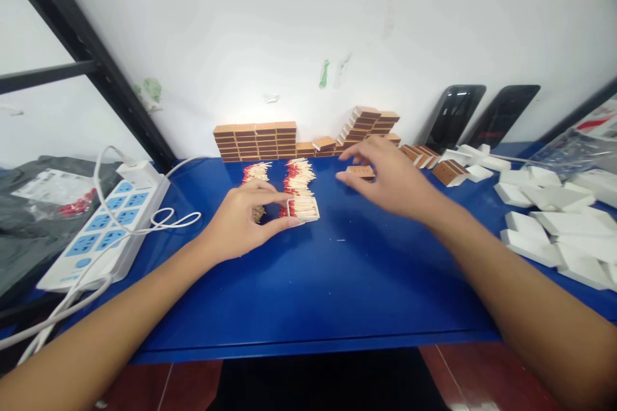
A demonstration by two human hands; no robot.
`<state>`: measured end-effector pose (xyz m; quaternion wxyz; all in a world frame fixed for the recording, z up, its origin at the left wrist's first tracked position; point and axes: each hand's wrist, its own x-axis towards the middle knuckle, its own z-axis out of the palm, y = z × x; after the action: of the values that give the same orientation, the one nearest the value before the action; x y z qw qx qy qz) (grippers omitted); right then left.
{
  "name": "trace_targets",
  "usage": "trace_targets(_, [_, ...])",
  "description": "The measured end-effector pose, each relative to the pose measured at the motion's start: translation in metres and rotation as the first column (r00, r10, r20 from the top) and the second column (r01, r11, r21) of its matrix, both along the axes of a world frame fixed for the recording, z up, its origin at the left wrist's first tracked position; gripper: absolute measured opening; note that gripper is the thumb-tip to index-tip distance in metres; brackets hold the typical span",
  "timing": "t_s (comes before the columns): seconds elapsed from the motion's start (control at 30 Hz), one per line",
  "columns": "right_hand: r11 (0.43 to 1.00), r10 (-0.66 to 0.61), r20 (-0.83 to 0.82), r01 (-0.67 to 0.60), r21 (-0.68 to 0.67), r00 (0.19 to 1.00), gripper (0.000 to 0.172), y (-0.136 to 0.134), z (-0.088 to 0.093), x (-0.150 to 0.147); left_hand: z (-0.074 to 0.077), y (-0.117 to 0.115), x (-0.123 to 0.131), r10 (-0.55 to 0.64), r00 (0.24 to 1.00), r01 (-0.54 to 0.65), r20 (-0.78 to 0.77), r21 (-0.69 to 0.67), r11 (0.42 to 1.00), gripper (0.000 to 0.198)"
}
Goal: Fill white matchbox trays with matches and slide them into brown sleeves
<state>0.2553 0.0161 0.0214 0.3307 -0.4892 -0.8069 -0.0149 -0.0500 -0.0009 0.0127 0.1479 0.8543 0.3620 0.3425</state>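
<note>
My left hand (245, 218) pinches the left end of a small white matchbox tray (317, 208) between thumb and fingers. The tray holds several matches (303, 206) with their red heads toward that hand. Just beyond it lies a pile of red-tipped matches (299, 179), and a second pile (255, 173) sits to its left, partly hidden by my left hand. Over the table to the right, my right hand (385, 176) has thumb and index finger apart around a brown matchbox sleeve (360, 172). I see no firm contact with that sleeve.
Stacked matchboxes (255, 141) line the wall, with a stepped stack (361, 125) farther right. White trays (554, 218) are heaped on the blue table's (313, 295) right side. Two dark phone-like slabs (456, 118) lean on the wall. A power strip (106, 224) with loose cables lies left.
</note>
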Motion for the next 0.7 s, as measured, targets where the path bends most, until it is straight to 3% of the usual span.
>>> trace_targets(0.07, [0.997,-0.057,0.124,0.062,-0.041,0.991,0.047,0.017,0.001,0.029,0.0,0.001,-0.001,0.06,0.998,-0.06,0.006,-0.004,0.998,0.038])
trace_targets(0.2, [0.977,-0.013,0.195,0.054,-0.206,0.981,0.071,0.035,0.001,0.069,-0.001,0.003,-0.003,0.121,0.992,-0.121,0.028,0.015,0.992,0.041])
trace_targets(0.3, [0.968,-0.043,0.219,0.095,-0.234,0.975,0.06,0.041,0.005,0.09,-0.001,0.005,-0.003,0.139,0.99,-0.141,0.037,0.045,0.989,0.043])
trace_targets(0.37, [0.948,-0.211,0.243,0.258,-0.185,0.947,0.04,0.044,0.009,0.105,-0.002,0.007,-0.004,0.143,0.989,-0.144,0.031,0.061,0.988,0.044])
trace_targets(0.43, [0.888,-0.402,0.275,0.445,-0.115,0.874,0.031,0.048,0.011,0.119,-0.002,0.007,-0.004,0.132,0.991,-0.133,0.021,0.069,0.989,0.044])
trace_targets(0.5, [0.845,-0.487,0.293,0.529,-0.081,0.823,0.032,0.05,0.008,0.13,-0.002,0.007,-0.005,0.116,0.993,-0.117,0.018,0.075,0.99,0.043])
trace_targets(0.63, [0.804,-0.543,0.326,0.591,-0.062,0.774,0.041,0.053,-0.004,0.136,-0.001,0.008,-0.005,0.105,0.994,-0.106,0.023,0.078,0.991,0.043])
trace_targets(0.7, [0.783,-0.572,0.331,0.62,-0.055,0.751,0.037,0.055,-0.009,0.136,0.0,0.009,-0.006,0.104,0.994,-0.105,0.021,0.078,0.991,0.044])
